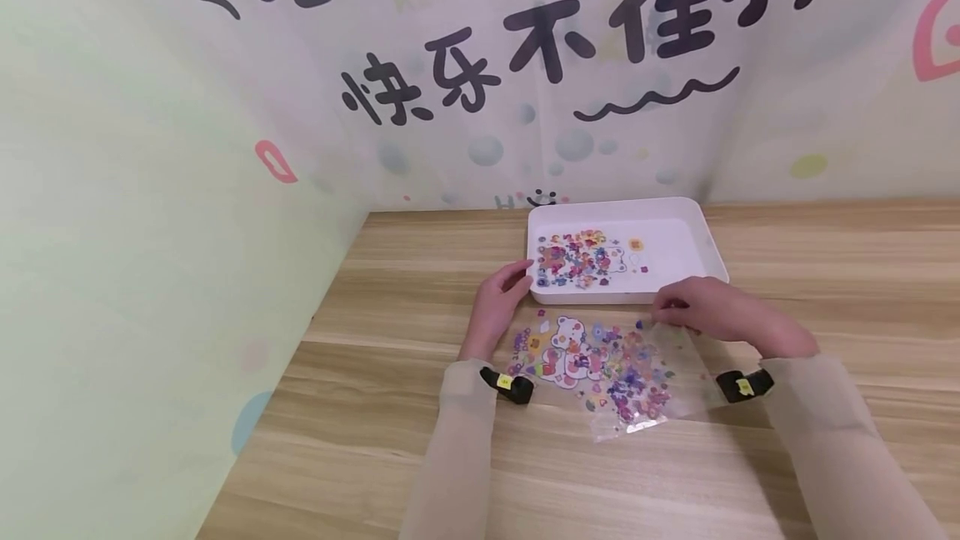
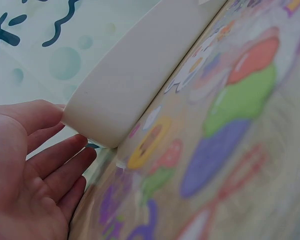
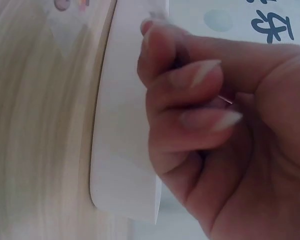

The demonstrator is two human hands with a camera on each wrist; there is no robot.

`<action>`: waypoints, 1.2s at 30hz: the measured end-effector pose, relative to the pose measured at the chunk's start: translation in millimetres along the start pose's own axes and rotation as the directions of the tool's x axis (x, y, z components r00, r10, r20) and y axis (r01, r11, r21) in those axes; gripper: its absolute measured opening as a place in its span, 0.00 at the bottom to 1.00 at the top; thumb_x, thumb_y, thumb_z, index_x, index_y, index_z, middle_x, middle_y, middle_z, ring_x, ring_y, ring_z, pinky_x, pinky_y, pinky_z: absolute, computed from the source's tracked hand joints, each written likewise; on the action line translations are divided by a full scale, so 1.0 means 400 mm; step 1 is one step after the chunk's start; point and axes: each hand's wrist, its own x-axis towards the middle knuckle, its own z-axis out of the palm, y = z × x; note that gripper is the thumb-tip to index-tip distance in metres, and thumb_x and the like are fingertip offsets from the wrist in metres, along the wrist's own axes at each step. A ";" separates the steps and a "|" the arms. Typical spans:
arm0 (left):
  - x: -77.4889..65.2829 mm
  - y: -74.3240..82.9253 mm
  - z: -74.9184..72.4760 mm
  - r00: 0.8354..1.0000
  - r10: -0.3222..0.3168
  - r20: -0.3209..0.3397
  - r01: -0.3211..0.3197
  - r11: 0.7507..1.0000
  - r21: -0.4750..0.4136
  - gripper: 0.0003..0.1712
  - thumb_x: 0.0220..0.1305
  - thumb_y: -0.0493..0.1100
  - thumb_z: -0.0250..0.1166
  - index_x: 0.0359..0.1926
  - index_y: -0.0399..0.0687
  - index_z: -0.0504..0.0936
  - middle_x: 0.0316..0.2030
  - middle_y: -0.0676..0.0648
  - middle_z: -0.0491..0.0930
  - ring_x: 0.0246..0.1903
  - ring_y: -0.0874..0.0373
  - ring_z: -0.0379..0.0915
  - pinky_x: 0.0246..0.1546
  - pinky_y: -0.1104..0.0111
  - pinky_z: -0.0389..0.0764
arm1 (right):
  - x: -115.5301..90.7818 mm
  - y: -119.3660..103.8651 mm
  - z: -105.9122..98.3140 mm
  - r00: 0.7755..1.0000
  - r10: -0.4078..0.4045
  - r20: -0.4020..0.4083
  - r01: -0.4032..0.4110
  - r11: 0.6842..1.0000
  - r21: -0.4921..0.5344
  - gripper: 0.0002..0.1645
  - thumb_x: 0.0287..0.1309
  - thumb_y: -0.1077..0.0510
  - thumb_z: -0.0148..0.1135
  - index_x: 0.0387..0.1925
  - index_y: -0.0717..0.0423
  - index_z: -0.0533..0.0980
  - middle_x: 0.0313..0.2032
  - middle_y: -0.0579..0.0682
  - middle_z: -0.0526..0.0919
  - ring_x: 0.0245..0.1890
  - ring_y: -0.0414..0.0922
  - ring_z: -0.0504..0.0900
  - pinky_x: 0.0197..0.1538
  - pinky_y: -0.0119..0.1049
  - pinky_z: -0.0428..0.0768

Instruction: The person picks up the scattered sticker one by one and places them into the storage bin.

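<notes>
A white tray (image 1: 600, 298) sat right of centre in the head view, on a wood-grained table (image 1: 375, 415), with colourful stickers (image 1: 581, 261) spread across the left half of its floor. The left hand (image 1: 498, 304) was at the tray's near left corner, its thumb touching the wall there; in the left wrist view its other fingers lay mostly straight, so the hand was relaxed rather than clenched. The right hand (image 1: 712, 307) was at the near right part of the tray, its fingers curled in toward the palm (the tips were blurred in the right wrist view, so I could not tell whether they pinched anything). A clear plastic bag (image 1: 622, 373) lay below the tray in the lower middle of the frame, between the two forearms, showing white bears on its left and a dense cluster of small, bright shapes toward its right. Black bands (image 1: 745, 386) with yellow labels circled both wrists, over beige sleeves (image 1: 825, 407). A pale cloth (image 1: 480, 82) with large black characters covered the top of the frame.
</notes>
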 end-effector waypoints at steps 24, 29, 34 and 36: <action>0.000 0.000 0.001 1.000 0.010 0.001 -0.010 1.000 0.003 0.17 0.60 0.54 0.56 0.52 0.70 0.73 0.52 0.62 0.70 0.53 0.66 0.65 0.53 0.69 0.69 | 0.003 0.003 -0.007 0.993 0.014 -0.121 0.008 0.984 0.177 0.10 0.64 0.54 0.47 0.36 0.56 0.72 0.19 0.47 0.67 0.20 0.42 0.65 0.22 0.32 0.66; -0.001 0.002 0.000 1.000 0.011 -0.002 -0.011 1.000 0.004 0.17 0.61 0.51 0.56 0.52 0.69 0.73 0.52 0.61 0.71 0.53 0.66 0.65 0.52 0.68 0.69 | 0.004 0.006 -0.012 0.989 0.052 -0.137 -0.006 0.947 0.321 0.13 0.66 0.52 0.43 0.38 0.58 0.70 0.20 0.52 0.67 0.17 0.42 0.65 0.18 0.32 0.67; -0.001 0.002 -0.001 1.000 0.011 0.002 -0.011 1.000 0.003 0.17 0.61 0.52 0.56 0.52 0.69 0.73 0.52 0.62 0.70 0.52 0.67 0.65 0.52 0.70 0.69 | 0.004 0.015 -0.014 0.984 0.080 -0.157 -0.010 0.914 0.405 0.20 0.64 0.46 0.43 0.40 0.60 0.68 0.21 0.53 0.67 0.17 0.46 0.66 0.20 0.35 0.68; -0.001 0.001 -0.001 1.000 0.013 0.002 -0.013 1.000 0.007 0.17 0.61 0.52 0.56 0.52 0.69 0.73 0.52 0.62 0.70 0.52 0.67 0.65 0.52 0.70 0.69 | 0.005 0.018 -0.014 0.982 0.088 -0.165 -0.008 0.901 0.434 0.23 0.63 0.44 0.44 0.42 0.61 0.67 0.22 0.54 0.66 0.18 0.47 0.66 0.21 0.36 0.68</action>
